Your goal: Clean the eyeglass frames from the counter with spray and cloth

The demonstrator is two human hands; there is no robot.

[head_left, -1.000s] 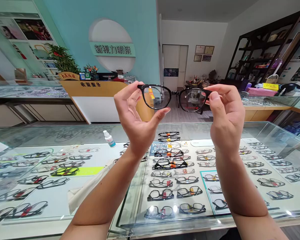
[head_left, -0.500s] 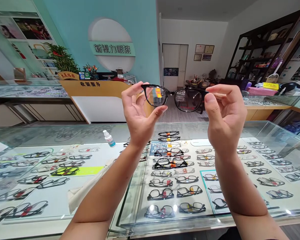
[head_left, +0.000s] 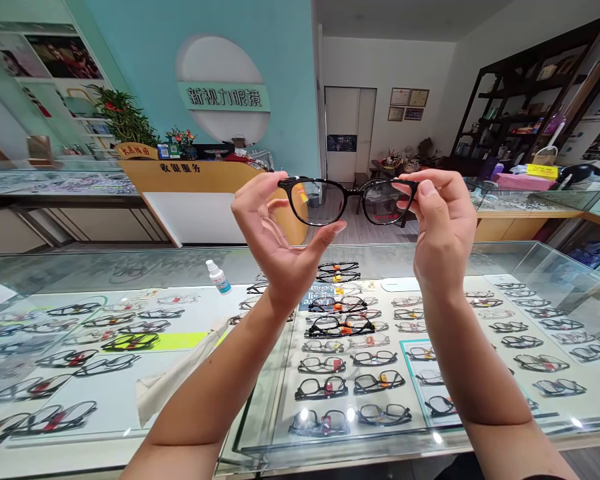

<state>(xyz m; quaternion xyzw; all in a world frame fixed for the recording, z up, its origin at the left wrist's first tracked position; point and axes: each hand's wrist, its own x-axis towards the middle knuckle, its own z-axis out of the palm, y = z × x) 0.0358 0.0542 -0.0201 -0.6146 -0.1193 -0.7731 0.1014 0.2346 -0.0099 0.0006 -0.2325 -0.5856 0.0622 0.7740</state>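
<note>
Both hands hold up a pair of black-framed eyeglasses [head_left: 354, 192] above the glass counter, its lenses roughly level. My left hand [head_left: 285, 247] has its fingertips on the left end of the frame, while its thumb stretches below the left lens. At the right end, my right hand [head_left: 445, 230] pinches the frame between thumb and fingers. An orange-yellow label shows by the left lens and red print by the right one. The folded temples are mostly hidden behind the front and the fingers.
Under the glass countertop [head_left: 260, 460] lie rows of eyeglasses [head_left: 321, 388]. A small white spray bottle [head_left: 219, 277] stands on the counter left of my arms, near a pale cloth [head_left: 173, 380] partly behind my left forearm. Beyond is a yellow-and-white cashier desk [head_left: 200, 213].
The eyeglasses have turned slightly and dropped a little at the left end. My left hand has shifted left and down; my right hand has moved slightly left, its wrist turned.
</note>
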